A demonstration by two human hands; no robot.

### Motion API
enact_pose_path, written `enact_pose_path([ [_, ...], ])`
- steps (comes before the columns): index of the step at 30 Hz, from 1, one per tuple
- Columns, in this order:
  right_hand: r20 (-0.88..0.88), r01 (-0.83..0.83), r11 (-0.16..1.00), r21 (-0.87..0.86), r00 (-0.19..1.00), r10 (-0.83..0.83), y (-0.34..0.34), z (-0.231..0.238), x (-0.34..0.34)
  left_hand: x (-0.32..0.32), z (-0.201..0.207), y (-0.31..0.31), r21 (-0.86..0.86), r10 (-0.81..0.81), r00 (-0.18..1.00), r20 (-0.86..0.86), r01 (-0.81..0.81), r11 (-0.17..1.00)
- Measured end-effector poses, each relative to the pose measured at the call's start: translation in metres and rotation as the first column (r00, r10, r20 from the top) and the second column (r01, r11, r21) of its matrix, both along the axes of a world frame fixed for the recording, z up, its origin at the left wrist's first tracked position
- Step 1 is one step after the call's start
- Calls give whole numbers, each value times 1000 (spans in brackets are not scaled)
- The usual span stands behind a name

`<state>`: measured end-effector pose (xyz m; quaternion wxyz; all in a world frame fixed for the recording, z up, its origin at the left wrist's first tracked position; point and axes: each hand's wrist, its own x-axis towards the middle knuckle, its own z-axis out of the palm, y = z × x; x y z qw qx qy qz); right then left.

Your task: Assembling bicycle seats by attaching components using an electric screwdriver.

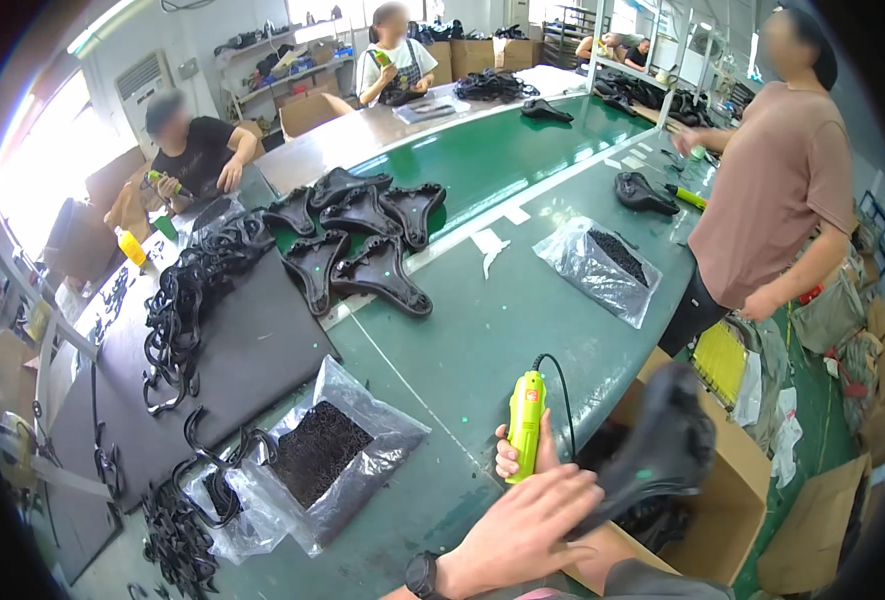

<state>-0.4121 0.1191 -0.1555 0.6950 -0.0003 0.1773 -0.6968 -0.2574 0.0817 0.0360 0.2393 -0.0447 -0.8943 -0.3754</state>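
Observation:
My left hand (528, 527), wearing a dark watch, reaches across to the right. Its fingers and thumb lie on either side of the narrow end of a black bicycle saddle (653, 450). The saddle is tilted up over a cardboard box (748, 480) and smeared by motion. Behind the left hand, my right hand (511, 455) is wrapped around an upright lime-green electric screwdriver (528, 415) with a black cable. Part of the right hand and its forearm is hidden by the left. More dark saddles (658, 525) show inside the box.
Open plastic bags of small black parts lie on the green bench, one near left (328, 440) and one far right (613, 265). Several saddles (383, 275) sit by the belt (433, 150), with black curved strips (198, 290) left. A co-worker (783, 180) stands right; others sit beyond.

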Motion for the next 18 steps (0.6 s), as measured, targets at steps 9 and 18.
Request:
enact_pose_path([
  [9, -85, 60, 994, 91, 995, -53, -7, 10, -3, -2, 116, -32, -68, 44, 838, -545, -97, 993],
  [18, -31, 176, 983, 45, 984, -175, -2, 29, 2, 135, -51, -144, -162, 908, 341, 241, -909, 384],
])
